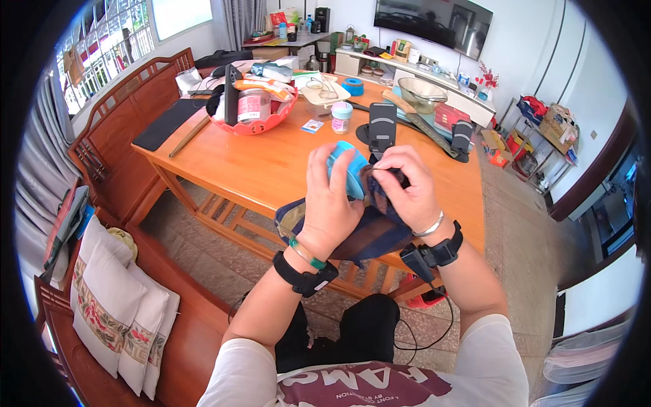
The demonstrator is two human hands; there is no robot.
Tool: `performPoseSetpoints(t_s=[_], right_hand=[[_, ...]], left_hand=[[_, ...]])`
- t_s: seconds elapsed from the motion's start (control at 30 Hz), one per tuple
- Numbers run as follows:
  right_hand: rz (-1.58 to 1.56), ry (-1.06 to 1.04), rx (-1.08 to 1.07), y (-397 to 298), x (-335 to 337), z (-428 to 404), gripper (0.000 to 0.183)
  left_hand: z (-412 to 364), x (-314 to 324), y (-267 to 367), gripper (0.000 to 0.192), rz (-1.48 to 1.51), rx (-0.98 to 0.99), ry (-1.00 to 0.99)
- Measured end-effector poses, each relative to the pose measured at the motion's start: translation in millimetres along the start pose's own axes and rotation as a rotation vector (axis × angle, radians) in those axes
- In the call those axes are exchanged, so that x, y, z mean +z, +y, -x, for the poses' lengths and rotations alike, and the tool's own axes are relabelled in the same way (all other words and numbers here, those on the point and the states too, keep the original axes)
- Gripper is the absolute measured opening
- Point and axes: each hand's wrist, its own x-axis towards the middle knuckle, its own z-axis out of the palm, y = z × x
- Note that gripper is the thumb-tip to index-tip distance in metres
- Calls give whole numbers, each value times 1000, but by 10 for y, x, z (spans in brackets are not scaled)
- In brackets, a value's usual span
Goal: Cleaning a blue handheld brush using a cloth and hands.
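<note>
Above the near edge of the wooden table (244,168), my left hand (330,198) grips a round blue plastic container (348,170), its fingers spread over the top and side. Close beside it, my right hand (409,188) pinches a gathered part of a dark blue and brown patterned cloth (371,231) between thumb and fingertips. The rest of the cloth hangs below both hands and over the table edge. What the container holds is hidden. A small jar with a pale lid (341,118) and a black stand (382,127) are just beyond my hands.
A red plastic basket (244,127) full of items stands at the left. A large knife (432,135), a glass bowl (422,94) and a second black stand (462,137) lie at the right. A wooden bench with cushions (107,300) is at my left.
</note>
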Motion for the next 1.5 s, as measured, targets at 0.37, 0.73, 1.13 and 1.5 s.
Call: performPoseSetpoints(t_s=[0.37, 0.73, 1.13, 1.5], right_hand=[[-38, -114, 77, 92, 34, 46, 9], [15, -340, 243, 135, 4, 51, 20], [-66, -49, 223, 109, 111, 108, 25], [-190, 67, 338, 214, 79, 130, 22]], left_hand=[[-163, -168, 29, 85, 107, -61, 98], [-276, -282, -99, 73, 1221, -922, 87], [-244, -158, -54, 86, 1875, -1240, -157], [-179, -233, -82, 69, 1513, -1146, -227]])
